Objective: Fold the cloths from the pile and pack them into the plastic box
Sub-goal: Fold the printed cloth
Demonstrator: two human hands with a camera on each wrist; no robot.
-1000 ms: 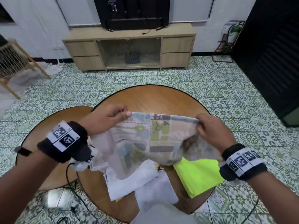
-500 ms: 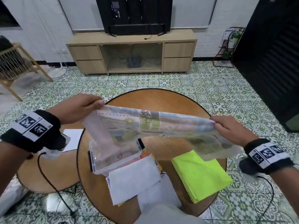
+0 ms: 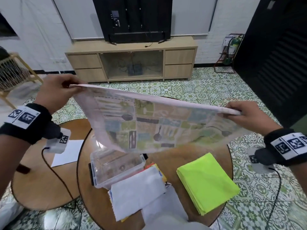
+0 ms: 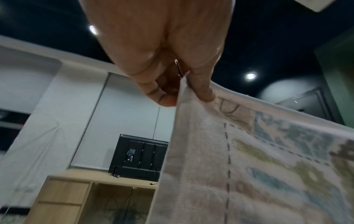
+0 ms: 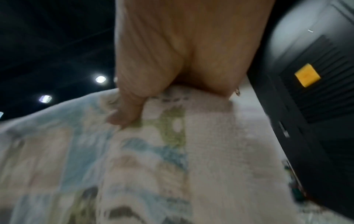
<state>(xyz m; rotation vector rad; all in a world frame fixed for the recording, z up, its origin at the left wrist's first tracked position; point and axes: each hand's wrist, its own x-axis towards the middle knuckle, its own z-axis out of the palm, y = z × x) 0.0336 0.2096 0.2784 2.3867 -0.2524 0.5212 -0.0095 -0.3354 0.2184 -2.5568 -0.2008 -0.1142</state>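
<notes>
Cloth: a pale patchwork-printed rectangular cloth [image 3: 149,123] is held stretched in the air above the round wooden tabletop [image 3: 167,156] and the clear plastic box [image 3: 116,168].
Left hand [image 3: 54,95]: one top corner is pinched.
Right hand [image 3: 247,117]: the other top corner is pinched.
Advice: the top edge should be kept taut and the corners matched before folding.

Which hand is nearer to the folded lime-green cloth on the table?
Right. The right hand pinches the patterned cloth up and beyond the lime-green cloth; the left hand holds the opposite corner, far across the table.
</notes>
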